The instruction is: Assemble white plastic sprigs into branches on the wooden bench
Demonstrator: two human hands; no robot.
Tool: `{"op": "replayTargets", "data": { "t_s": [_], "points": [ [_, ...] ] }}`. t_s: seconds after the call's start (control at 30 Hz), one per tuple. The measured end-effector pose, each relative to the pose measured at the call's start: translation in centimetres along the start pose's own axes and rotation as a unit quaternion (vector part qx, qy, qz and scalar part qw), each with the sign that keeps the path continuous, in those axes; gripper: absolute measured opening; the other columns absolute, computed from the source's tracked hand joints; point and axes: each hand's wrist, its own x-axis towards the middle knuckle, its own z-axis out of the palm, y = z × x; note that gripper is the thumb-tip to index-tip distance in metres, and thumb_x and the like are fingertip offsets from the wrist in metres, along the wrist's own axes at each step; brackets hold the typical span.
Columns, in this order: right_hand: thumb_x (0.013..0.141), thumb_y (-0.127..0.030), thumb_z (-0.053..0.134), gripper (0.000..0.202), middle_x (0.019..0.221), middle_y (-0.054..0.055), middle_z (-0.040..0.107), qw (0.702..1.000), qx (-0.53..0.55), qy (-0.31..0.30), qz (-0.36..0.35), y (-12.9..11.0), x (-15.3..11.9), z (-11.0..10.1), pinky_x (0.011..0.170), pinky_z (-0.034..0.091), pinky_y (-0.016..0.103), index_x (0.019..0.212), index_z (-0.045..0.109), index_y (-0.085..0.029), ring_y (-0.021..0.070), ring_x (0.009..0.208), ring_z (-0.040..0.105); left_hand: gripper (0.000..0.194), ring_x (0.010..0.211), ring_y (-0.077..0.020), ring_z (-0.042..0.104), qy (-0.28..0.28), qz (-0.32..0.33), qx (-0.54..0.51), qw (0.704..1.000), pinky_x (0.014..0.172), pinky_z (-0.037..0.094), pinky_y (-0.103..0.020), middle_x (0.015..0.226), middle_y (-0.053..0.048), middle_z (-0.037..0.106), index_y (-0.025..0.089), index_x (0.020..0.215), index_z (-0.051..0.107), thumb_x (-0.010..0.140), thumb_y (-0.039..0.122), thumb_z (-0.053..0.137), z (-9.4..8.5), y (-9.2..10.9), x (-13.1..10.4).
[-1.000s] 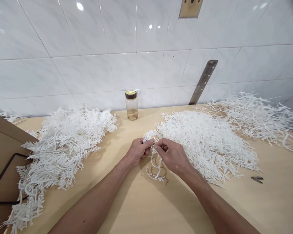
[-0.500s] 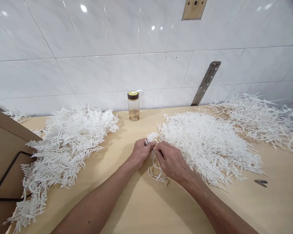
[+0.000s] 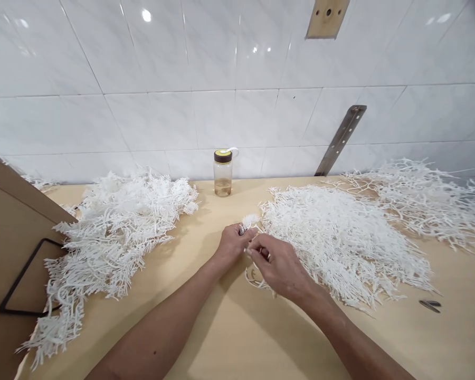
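Observation:
My left hand [image 3: 234,244] is closed around a small white feathery plastic sprig [image 3: 250,219], whose fringed tip sticks out above the thumb. Close against it, my right hand [image 3: 275,261] pinches a thin white branching stem [image 3: 257,282], which hangs below the fingers toward the table. The exact spot where the pieces meet is hidden by the fingers. Just right of my hands spreads a broad heap of white fringed sprigs [image 3: 336,237]. A second heap of longer white feathery branches [image 3: 122,227] lies to the left.
Bare white branching stems [image 3: 427,200] lie at the back right. A bottle [image 3: 222,177] with some liquid stands near the tiled wall. Small metal snips [image 3: 430,305] rest on the right. A brown cardboard box [image 3: 19,253] and a black wire frame [image 3: 11,285] border the left side.
The camera view has shifted slightly, so everything sits a little further right. My right fingers have moved a little on the stem and now cover more of its hanging part.

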Motion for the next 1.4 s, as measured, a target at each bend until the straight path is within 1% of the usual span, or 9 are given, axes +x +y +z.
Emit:
{"op": "replayTargets", "data": {
  "t_s": [0.13,0.33,0.6,0.67,0.73,0.8,0.87,1.07,1.4],
  "points": [
    [0.087,-0.034,0.058,0.017,0.068,0.000,0.063,0.991,0.025,0.097,0.084,0.6,0.4,-1.0,0.055,0.042,0.026,0.079,0.063,-0.020,0.0148,0.060,0.056,0.048,0.041,-0.0057,0.027,-0.039,-0.044,-0.063,0.996,0.042,0.018,-0.023,0.045,0.007,0.038,0.019,0.058,0.047,0.069,0.058,0.072,-0.8,0.4,0.1],
    [0.084,-0.039,0.061,0.020,0.069,0.002,0.066,0.975,-0.009,0.185,0.122,2.4,0.9,-2.3,0.059,0.045,0.028,0.081,0.065,-0.020,0.0166,0.061,0.059,0.048,0.037,-0.0045,0.029,-0.064,-0.064,-0.100,0.991,0.038,0.015,-0.022,0.045,0.006,0.044,0.018,0.060,0.049,0.067,0.057,0.077,-0.9,0.0,0.3],
    [0.084,-0.029,0.055,0.023,0.094,0.012,0.067,0.920,-0.164,0.348,0.070,3.7,1.1,-4.6,0.065,0.048,0.033,0.098,0.066,-0.015,0.0142,0.056,0.056,0.047,0.040,-0.0046,0.028,-0.069,-0.056,-0.100,0.991,0.040,0.017,-0.021,0.044,0.007,0.042,0.018,0.062,0.051,0.068,0.056,0.077,-0.8,-0.3,0.3],
    [0.088,-0.036,0.054,0.025,0.078,0.007,0.068,0.948,-0.113,0.288,0.070,2.9,1.0,-4.2,0.059,0.046,0.030,0.094,0.068,-0.017,0.0150,0.055,0.056,0.046,0.039,-0.0046,0.028,-0.059,-0.059,-0.089,0.993,0.040,0.017,-0.021,0.045,0.007,0.043,0.018,0.063,0.053,0.068,0.057,0.077,-0.7,-0.2,0.2],
    [0.090,-0.042,0.053,0.028,0.065,0.002,0.065,0.981,-0.065,0.167,0.080,2.0,0.7,-3.2,0.053,0.042,0.027,0.089,0.070,-0.019,0.0150,0.052,0.054,0.047,0.039,-0.0045,0.028,-0.052,-0.058,-0.085,0.993,0.039,0.017,-0.021,0.045,0.007,0.042,0.018,0.062,0.051,0.068,0.057,0.077,-0.5,-0.1,0.1],
    [0.090,-0.045,0.053,0.031,0.062,0.001,0.065,0.991,-0.055,0.074,0.096,1.5,0.6,-2.2,0.051,0.040,0.027,0.087,0.071,-0.020,0.0144,0.049,0.052,0.048,0.040,-0.0045,0.029,-0.046,-0.054,-0.089,0.994,0.039,0.017,-0.020,0.045,0.007,0.041,0.018,0.061,0.049,0.067,0.057,0.077,-0.4,-0.1,0.1],
    [0.090,-0.046,0.054,0.031,0.064,0.000,0.066,0.991,-0.067,0.034,0.110,1.5,0.6,-1.4,0.053,0.039,0.027,0.085,0.072,-0.021,0.0140,0.049,0.051,0.048,0.040,-0.0047,0.030,-0.043,-0.052,-0.092,0.993,0.039,0.018,-0.020,0.046,0.007,0.042,0.018,0.061,0.049,0.067,0.056,0.077,-0.3,0.0,0.0],
    [0.090,-0.041,0.054,0.030,0.058,-0.002,0.062,0.991,-0.058,0.024,0.120,1.8,0.7,-1.1,0.053,0.036,0.027,0.073,0.070,-0.023,0.0139,0.050,0.050,0.047,0.039,-0.0038,0.026,-0.057,-0.043,-0.078,0.994,0.039,0.017,-0.020,0.044,0.008,0.040,0.017,0.060,0.051,0.067,0.055,0.077,-0.2,0.1,-0.1],
    [0.087,-0.033,0.055,0.020,0.061,-0.002,0.064,0.992,-0.032,0.031,0.118,1.8,0.7,-0.8,0.055,0.038,0.026,0.075,0.067,-0.022,0.0151,0.055,0.054,0.048,0.040,-0.0048,0.028,-0.058,-0.038,-0.063,0.996,0.040,0.019,-0.021,0.043,0.007,0.040,0.018,0.058,0.050,0.068,0.057,0.075,-0.1,0.2,-0.3]
  ]
}}
